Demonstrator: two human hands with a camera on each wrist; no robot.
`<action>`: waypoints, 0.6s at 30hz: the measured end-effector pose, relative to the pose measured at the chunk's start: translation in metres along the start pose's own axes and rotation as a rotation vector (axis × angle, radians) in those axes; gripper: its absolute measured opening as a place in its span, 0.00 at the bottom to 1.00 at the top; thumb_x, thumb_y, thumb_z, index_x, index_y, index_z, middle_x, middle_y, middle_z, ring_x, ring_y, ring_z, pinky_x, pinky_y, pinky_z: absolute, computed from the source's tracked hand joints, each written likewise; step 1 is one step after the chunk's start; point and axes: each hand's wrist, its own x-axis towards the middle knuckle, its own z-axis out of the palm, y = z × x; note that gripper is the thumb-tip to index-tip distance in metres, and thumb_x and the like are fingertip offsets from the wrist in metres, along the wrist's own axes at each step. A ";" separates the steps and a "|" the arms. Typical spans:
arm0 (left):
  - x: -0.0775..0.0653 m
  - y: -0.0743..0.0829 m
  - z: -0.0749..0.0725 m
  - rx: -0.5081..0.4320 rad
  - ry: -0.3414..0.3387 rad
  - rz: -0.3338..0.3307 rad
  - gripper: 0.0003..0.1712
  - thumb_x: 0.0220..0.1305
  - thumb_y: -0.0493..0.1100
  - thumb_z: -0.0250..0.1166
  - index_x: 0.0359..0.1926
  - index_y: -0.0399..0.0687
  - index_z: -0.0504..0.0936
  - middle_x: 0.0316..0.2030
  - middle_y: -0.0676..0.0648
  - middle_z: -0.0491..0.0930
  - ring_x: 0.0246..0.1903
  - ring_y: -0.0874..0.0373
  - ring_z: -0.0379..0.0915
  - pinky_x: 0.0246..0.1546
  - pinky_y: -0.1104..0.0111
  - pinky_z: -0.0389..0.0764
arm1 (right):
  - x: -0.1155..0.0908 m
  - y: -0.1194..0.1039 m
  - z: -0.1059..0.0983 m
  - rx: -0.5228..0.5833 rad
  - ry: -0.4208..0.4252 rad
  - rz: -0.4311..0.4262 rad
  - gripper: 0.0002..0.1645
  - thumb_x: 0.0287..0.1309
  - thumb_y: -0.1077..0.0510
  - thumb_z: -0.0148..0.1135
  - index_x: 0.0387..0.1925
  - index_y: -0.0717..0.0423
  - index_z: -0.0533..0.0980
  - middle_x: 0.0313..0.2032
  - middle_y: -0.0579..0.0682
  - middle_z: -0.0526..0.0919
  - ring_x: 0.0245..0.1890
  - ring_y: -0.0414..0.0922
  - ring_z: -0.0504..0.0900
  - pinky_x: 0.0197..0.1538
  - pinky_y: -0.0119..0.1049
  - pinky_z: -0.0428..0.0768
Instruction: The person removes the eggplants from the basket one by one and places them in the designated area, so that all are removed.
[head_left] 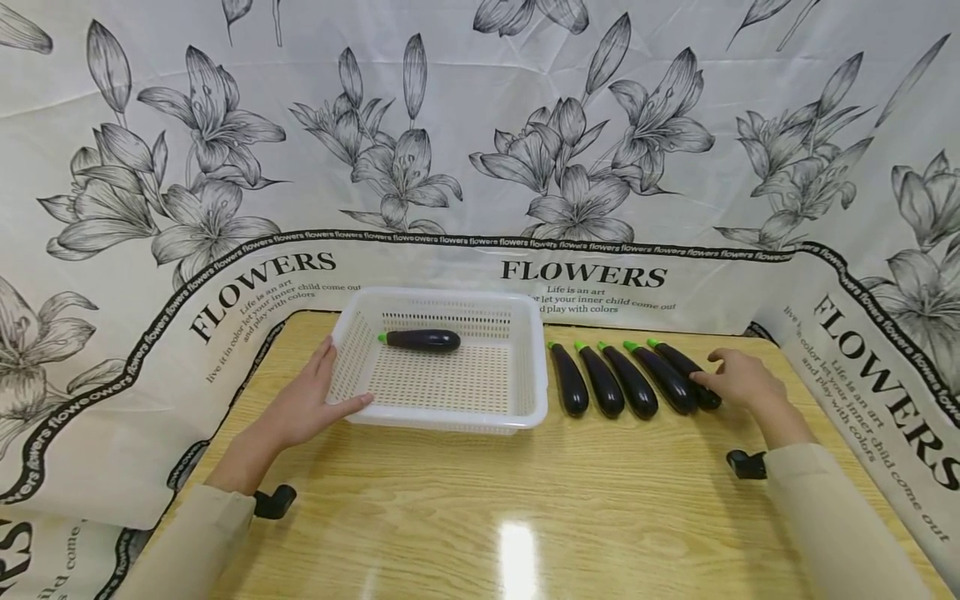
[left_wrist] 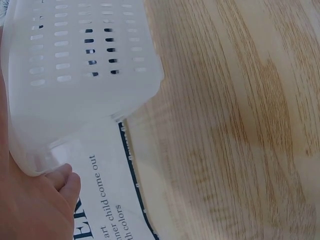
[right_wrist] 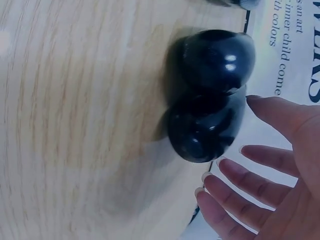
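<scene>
A white perforated plastic basket (head_left: 450,417) stands on the table, with one dark eggplant (head_left: 423,340) lying inside near its back left. My left hand (head_left: 303,404) holds the basket's left end, thumb over the front left rim and fingers along the left side. To the basket's right, several eggplants (head_left: 633,383) lie in a slanted row, green stems toward the back. My right hand (head_left: 742,385) is at the rightmost eggplant (head_left: 678,367), which leans against its neighbour. In the right wrist view the thumb (right_wrist: 272,112) meets this eggplant's edge, and the other fingers are spread beside it.
A wooden table (head_left: 450,508) carries everything. White cloth (head_left: 420,267) printed with flowers and lettering hangs around its back and sides. Black wrist mounts (head_left: 276,502) show at both sleeves.
</scene>
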 end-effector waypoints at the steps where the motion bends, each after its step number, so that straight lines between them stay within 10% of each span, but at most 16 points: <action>1: 0.000 0.000 0.000 0.000 0.001 0.002 0.70 0.64 0.78 0.56 0.81 0.35 0.33 0.81 0.37 0.29 0.78 0.31 0.37 0.72 0.37 0.54 | -0.001 -0.001 -0.001 -0.001 0.006 -0.005 0.44 0.70 0.38 0.58 0.66 0.73 0.64 0.55 0.75 0.76 0.50 0.72 0.77 0.37 0.61 0.78; 18: -0.001 0.002 -0.002 -0.014 0.004 0.006 0.69 0.65 0.77 0.56 0.81 0.35 0.34 0.81 0.36 0.29 0.77 0.30 0.38 0.72 0.37 0.54 | -0.010 -0.067 -0.004 0.025 0.080 -0.187 0.44 0.73 0.39 0.57 0.70 0.73 0.64 0.61 0.77 0.72 0.55 0.72 0.75 0.47 0.68 0.77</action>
